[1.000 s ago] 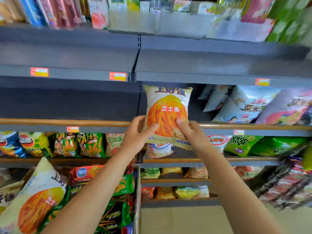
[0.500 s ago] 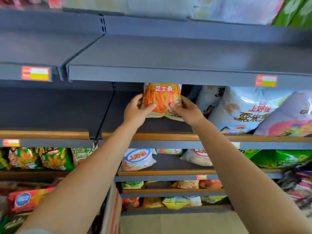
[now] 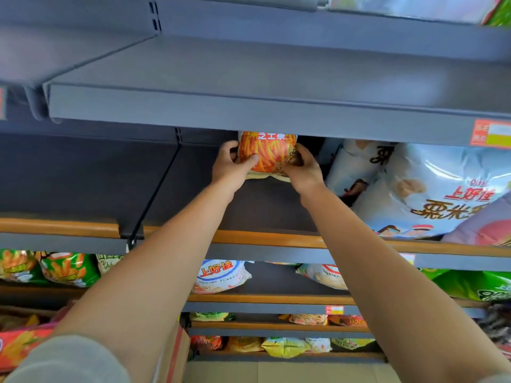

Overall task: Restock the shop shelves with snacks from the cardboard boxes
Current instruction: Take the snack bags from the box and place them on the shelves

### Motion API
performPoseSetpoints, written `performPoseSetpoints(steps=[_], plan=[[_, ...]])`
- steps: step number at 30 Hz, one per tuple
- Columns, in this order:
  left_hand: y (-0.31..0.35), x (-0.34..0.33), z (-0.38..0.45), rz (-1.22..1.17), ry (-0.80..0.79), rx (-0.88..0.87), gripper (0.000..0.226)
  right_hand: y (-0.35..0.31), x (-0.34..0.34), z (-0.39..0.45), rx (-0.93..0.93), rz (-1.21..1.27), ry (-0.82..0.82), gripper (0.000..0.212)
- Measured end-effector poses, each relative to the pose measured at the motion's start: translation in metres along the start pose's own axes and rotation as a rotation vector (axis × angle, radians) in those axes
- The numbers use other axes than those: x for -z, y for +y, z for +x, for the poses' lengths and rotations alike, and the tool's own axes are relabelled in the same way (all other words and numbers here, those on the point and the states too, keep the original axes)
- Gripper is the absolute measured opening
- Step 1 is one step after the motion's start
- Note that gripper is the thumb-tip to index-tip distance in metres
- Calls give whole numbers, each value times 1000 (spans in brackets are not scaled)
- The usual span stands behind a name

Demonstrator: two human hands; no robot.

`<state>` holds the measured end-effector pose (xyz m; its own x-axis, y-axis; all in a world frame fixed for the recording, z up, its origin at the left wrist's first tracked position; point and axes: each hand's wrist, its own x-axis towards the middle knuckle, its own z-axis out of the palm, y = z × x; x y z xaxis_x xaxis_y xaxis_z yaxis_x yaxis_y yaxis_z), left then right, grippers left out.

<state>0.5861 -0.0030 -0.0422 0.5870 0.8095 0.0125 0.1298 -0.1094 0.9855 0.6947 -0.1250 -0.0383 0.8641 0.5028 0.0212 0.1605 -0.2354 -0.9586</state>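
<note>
An orange and cream snack bag [image 3: 266,153] stands upright deep on the dark grey shelf [image 3: 265,214] with the wooden front rail. The shelf above hides the bag's top. My left hand [image 3: 231,165] grips its lower left side, thumb across the front. My right hand [image 3: 300,168] grips its lower right corner. Both arms reach far in over the rail.
Large white and blue snack bags [image 3: 414,189] lean on the same shelf just right of my hands. The grey shelf above [image 3: 249,111] hangs low over them. Lower shelves hold green bags [image 3: 69,269], a white shrimp flakes bag [image 3: 219,276] and more snacks. A cardboard box edge [image 3: 174,352] shows at the bottom.
Both hands carried the snack bag up from in front of the rail and back into the shelf, its top now under the shelf above. The view moved closer and tilted up.
</note>
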Motion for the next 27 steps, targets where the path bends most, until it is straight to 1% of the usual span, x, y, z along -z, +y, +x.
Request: performPoseSetpoints(steps=[4, 11, 13, 15, 17, 18, 19, 22, 25, 27], plan=[[3, -12, 7, -52, -21, 7, 58, 3, -2, 8, 18, 37, 71, 72], [16, -2, -12, 16, -49, 18, 61, -2, -1, -4, -26, -5, 149, 75], [22, 12, -27, 34, -33, 20, 56, -12, -2, -25, -18, 19, 184, 65], [27, 33, -50, 12, -31, -4, 39, -24, -4, -59, 18, 76, 191, 46], [31, 62, -82, -35, -63, -42, 13, -37, -12, -104, 49, 155, 118, 22], [31, 80, -100, -39, -75, -62, 6, -43, -17, -129, 59, 205, 45, 9], [30, 98, -118, -33, -76, -76, 7, -47, -25, -154, 58, 239, -36, 5], [11, 158, -171, 29, -60, -53, 13, -42, -65, -221, 6, 193, -246, 14], [-26, 230, -219, 115, -58, 24, 12, -15, -119, -278, -131, 90, -422, 19], [-51, 279, -248, 187, -20, 104, 11, 5, -155, -313, -222, 31, -525, 19]])
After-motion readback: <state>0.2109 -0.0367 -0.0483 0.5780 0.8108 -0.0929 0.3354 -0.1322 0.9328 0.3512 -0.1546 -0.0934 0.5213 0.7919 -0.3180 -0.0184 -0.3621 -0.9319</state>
